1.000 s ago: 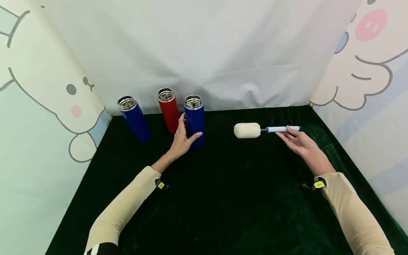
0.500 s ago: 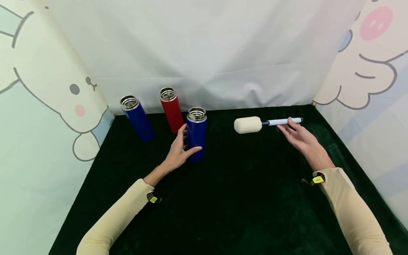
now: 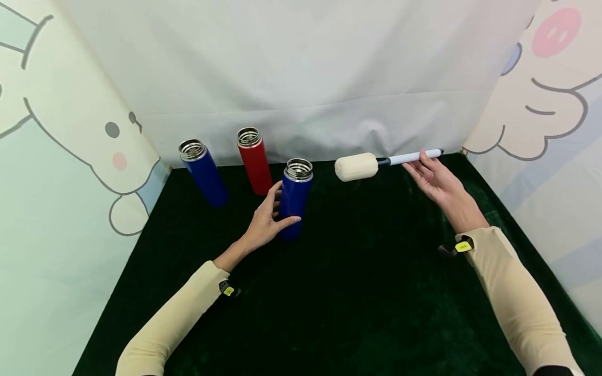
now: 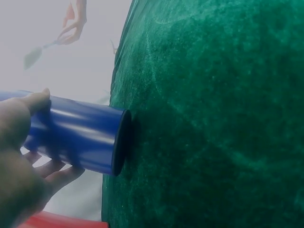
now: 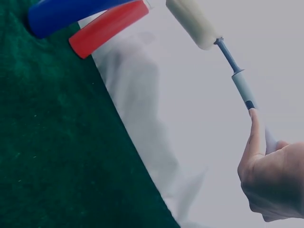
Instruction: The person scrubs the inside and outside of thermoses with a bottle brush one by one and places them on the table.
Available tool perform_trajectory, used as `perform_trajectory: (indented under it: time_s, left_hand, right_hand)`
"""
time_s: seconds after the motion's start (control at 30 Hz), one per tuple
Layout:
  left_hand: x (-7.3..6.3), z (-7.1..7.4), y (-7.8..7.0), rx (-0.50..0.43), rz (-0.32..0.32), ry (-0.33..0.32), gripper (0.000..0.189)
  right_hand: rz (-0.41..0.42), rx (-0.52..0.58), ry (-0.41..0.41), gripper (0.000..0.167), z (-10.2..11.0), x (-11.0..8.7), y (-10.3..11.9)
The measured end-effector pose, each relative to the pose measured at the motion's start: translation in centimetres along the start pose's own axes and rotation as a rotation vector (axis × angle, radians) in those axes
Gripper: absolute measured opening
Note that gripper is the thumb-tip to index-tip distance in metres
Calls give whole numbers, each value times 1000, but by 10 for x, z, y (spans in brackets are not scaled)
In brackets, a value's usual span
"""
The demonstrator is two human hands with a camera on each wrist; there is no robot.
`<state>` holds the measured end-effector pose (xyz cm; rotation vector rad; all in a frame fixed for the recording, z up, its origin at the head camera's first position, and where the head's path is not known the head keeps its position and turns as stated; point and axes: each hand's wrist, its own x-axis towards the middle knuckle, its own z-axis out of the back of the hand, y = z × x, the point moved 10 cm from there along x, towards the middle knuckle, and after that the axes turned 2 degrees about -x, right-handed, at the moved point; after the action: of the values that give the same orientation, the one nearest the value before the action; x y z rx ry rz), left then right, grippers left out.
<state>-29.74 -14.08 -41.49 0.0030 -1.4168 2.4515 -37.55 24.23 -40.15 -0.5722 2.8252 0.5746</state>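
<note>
My left hand (image 3: 264,223) grips an uncapped blue insulated bottle (image 3: 296,201) around its lower body, thumb in front and fingers behind. The bottle's steel mouth faces up and leans slightly to the right; in the left wrist view its dark base (image 4: 122,142) is right at the green cloth. Held up to the right, a bottle brush (image 3: 406,157) lies nearly level in my right hand (image 3: 439,183), pinched by its pale handle. Its cream sponge head (image 3: 356,167) points left toward the bottle, a short gap away. In the right wrist view the thumb lies along the handle (image 5: 243,88).
Behind the left hand stand an uncapped red bottle (image 3: 256,167) and, farther left, a second blue bottle (image 3: 207,177). A dark green velvet cloth (image 3: 357,292) covers the table. White fabric (image 3: 329,68) hangs along the back, with cartoon-printed walls on both sides.
My left hand has drawn the blue bottle away from the back row toward me and tipped it slightly right. My right hand has raised the brush and shifted it a little left.
</note>
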Motion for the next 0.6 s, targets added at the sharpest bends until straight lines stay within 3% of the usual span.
perform_trajectory:
  time_s: [0.4,0.6]
  left_hand:
    - [-1,-2,-2,10,-42,-21,90]
    - [3,-5,-4,6,-45,-8,89]
  right_hand:
    - [32,-71,96,14,-32,10,-8]
    - [37,-71,86,15,-43,13,-10]
